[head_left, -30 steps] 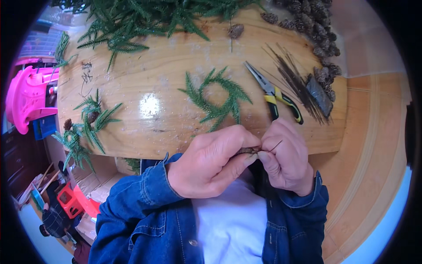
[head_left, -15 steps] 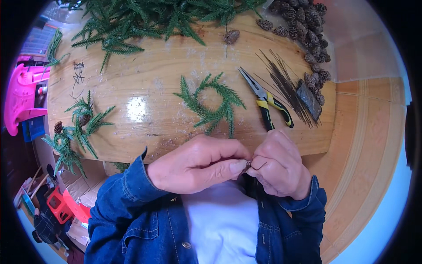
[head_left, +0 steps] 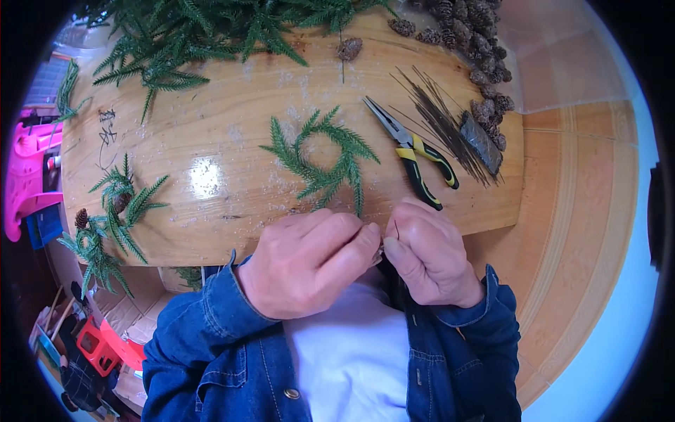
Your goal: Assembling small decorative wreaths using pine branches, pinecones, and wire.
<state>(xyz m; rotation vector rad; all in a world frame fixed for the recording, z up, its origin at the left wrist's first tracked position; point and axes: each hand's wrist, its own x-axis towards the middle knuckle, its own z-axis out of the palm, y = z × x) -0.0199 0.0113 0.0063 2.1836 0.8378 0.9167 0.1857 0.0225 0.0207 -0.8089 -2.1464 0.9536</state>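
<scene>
Close to my body, just off the table's near edge, my left hand [head_left: 313,264] and my right hand [head_left: 429,254] meet with curled fingers. A pine cone [head_left: 380,254], mostly hidden, is pinched in the fingers of my left hand. My right hand is closed on a thin dark wire [head_left: 396,229], whose end sticks up past the fingers. Just beyond my hands lies a small green wreath [head_left: 322,156] of artificial fir sprigs. Long-nose pliers [head_left: 411,151] with black and yellow handles rest to its right, jaws slightly parted.
Dark wires [head_left: 450,130] lie beside a grey packet [head_left: 481,144]. Pine cones [head_left: 478,42] are heaped at the far right, with a single pine cone [head_left: 349,48] nearer the middle. Fir sprigs [head_left: 204,35] pile along the back. Two decorated wreaths [head_left: 105,218] sit at the left.
Both hands have turned and shifted slightly left and up. The pine cone is now more covered by my fingers, and the wire end points upward. The whole view has shifted a little.
</scene>
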